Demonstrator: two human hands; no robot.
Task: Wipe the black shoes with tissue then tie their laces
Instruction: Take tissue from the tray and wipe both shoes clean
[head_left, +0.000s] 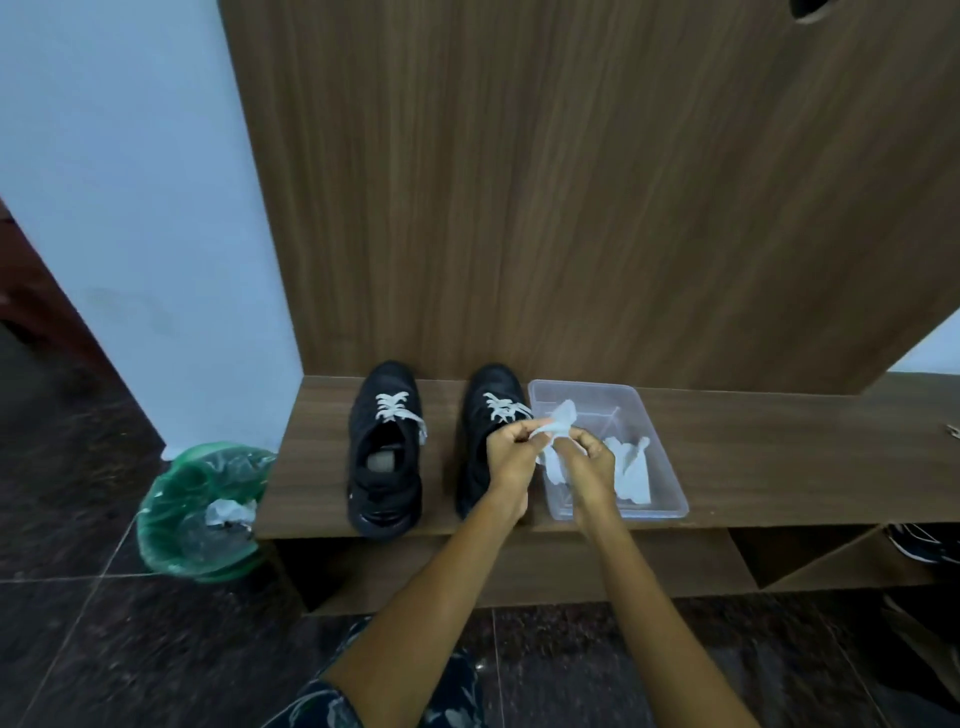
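Note:
Two black shoes with white laces stand side by side on a low wooden bench (311, 447), toes toward the back panel. The left shoe (384, 452) is fully in view, its laces loose. The right shoe (483, 405) is partly hidden behind my left hand (511, 449). Both hands hold one white tissue (558, 426) between them, over the near left edge of a clear plastic container (660, 467). My left hand pinches the tissue's left end and my right hand (589, 460) pinches it from the right. More tissues (634, 467) lie inside the container.
A green-lined waste bin (200, 512) with a crumpled tissue in it stands on the dark tiled floor left of the bench. A tall wooden panel (571, 182) rises behind the bench. Other shoes (919, 543) sit in a compartment under the bench at right.

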